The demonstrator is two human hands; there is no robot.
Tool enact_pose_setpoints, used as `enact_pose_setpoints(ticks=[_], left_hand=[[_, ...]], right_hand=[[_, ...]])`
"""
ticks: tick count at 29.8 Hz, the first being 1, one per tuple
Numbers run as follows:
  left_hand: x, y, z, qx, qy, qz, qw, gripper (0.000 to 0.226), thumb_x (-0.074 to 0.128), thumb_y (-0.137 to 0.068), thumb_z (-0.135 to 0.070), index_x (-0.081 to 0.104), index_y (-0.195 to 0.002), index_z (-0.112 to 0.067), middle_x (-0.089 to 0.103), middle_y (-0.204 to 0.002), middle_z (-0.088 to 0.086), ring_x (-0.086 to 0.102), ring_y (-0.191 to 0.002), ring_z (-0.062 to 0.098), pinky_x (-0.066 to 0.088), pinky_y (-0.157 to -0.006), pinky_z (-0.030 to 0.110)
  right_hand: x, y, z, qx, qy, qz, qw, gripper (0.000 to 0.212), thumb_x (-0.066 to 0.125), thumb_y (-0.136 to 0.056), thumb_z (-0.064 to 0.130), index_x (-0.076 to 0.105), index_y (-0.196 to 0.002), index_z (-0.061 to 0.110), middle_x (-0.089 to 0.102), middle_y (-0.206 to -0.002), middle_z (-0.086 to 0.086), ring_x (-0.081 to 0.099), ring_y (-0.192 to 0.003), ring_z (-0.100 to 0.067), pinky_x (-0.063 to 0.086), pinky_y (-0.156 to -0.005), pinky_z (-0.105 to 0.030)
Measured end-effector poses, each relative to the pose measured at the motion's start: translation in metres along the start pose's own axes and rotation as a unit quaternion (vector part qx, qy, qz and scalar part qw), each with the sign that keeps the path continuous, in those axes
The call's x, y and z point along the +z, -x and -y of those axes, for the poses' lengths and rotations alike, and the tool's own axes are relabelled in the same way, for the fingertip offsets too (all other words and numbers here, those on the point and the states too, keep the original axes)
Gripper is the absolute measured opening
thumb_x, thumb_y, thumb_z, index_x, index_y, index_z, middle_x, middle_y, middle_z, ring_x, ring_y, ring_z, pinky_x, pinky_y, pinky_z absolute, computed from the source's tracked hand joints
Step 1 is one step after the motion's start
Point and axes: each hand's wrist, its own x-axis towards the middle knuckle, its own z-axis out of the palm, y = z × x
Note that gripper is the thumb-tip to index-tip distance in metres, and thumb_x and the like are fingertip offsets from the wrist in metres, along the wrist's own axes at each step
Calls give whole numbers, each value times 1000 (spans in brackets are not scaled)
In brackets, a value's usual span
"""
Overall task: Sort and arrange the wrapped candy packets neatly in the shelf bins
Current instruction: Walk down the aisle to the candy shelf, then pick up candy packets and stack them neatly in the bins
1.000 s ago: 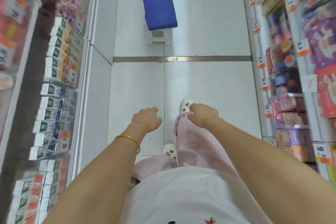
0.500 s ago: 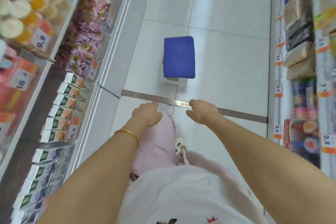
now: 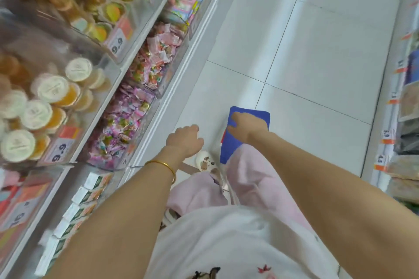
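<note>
A white tiled floor (image 3: pixel 317 63) fills most of what we look down on, an aisle between two runs of shelving. The left shelving (image 3: pixel 181 70) slants across the view beside us; the right shelving (image 3: pixel 385 142) shows only as a blurred strip at the edge. Below us are our white shirt (image 3: pixel 226 244) and pink trousers (image 3: pixel 249 176).

On the left shelving, low down, two clear bins stand side by side. The nearer bin (image 3: pixel 147 129) holds a loose heap of purple and pink wrapped candy packets (image 3: pixel 120 120). The farther bin (image 3: pixel 181 59) holds pink and red ones (image 3: pixel 156 56), also jumbled. On the shelf above sit lidded jelly cups (image 3: pixel 52 90) packed close together, and on the shelf below is a row of small green and white boxes (image 3: pixel 90 188).

A stool with a blue top (image 3: pixel 256 115) stands on the floor ahead of our feet.

Our left hand (image 3: pixel 184 138) hangs out in front, near the shelf edge and well apart from the candy, with its fingers loosely curled and nothing in it. Our right hand (image 3: pixel 246 128) lies over the blue stool top in the view, its fingers loosely bent and empty as far as we can see. We cannot tell whether it touches the stool.

A white shoe (image 3: pixel 205 159) peeks out just below the left hand. A gold bangle (image 3: pixel 163 164) circles the left wrist. An orange and white price tag (image 3: pixel 60 147) sits on the shelf edge under the cups.
</note>
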Motion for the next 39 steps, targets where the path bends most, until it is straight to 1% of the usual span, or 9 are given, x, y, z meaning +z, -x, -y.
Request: enact_pose_setpoints(ticks=[4,13,16,21,24,28,34,36,39], left_hand=[[-47,-28,13,-37,38,-25,998,50,39,-93,-34,35,-140,-18,50,-134,9,46,-121,30,42,-90,38],[-117,-98,40,-162,160,-71,971,49,42,-94,-36,39,-138,-14,52,-134,13,49,-120,33,45,-96,42],[-125,-132,43,-238,204,-82,946,50,41,-94,-39,39,-139,-18,51,-136,10,49,-121,31,44,-97,41],[-129,-171,22,-360,289,-111,880,50,45,-93,-37,38,-140,-20,46,-140,9,44,-126,29,42,-99,40],[-123,-181,17,-407,312,-118,851,49,45,-94,-35,37,-141,-20,39,-144,8,38,-131,28,39,-103,42],[-99,-191,30,-440,301,-157,831,48,44,-94,-33,39,-140,-20,43,-142,7,39,-129,26,40,-99,41],[-23,-219,95,-445,224,-316,807,38,46,-88,-29,57,-118,-8,58,-116,14,51,-110,36,45,-88,45],[4,-231,117,-431,174,-380,800,41,38,-86,-34,61,-106,-8,62,-103,13,56,-95,36,47,-81,44],[46,-255,142,-387,98,-468,788,37,36,-90,-33,63,-98,-8,63,-98,10,55,-88,33,45,-78,42]], right_hand=[[-58,-58,29,-66,24,-19,997,38,39,-94,32,47,-125,13,55,-122,-6,53,-108,-29,43,-81,-35],[-131,-190,86,-218,139,22,966,42,39,-95,34,42,-131,14,53,-129,-7,51,-114,-29,43,-83,-36],[-149,-244,97,-290,196,49,935,42,40,-94,34,43,-132,15,52,-129,-7,50,-116,-28,42,-84,-36],[-175,-324,103,-390,290,62,872,44,42,-93,35,43,-133,16,52,-130,-7,48,-119,-27,42,-91,-37],[-170,-344,106,-423,291,84,854,44,44,-93,36,44,-131,14,53,-128,-9,48,-117,-28,43,-90,-38],[-138,-365,116,-459,280,91,838,47,46,-93,36,42,-134,14,52,-128,-8,47,-119,-28,43,-91,-38],[-45,-406,157,-545,243,15,803,44,43,-92,33,46,-133,17,53,-130,-7,46,-121,-29,39,-95,-38],[-11,-420,168,-589,225,-40,775,43,37,-90,36,56,-124,16,62,-118,-7,55,-110,-31,44,-89,-40],[36,-442,168,-639,180,-170,728,42,36,-87,38,67,-103,16,67,-94,-3,62,-85,-27,46,-74,-36]])
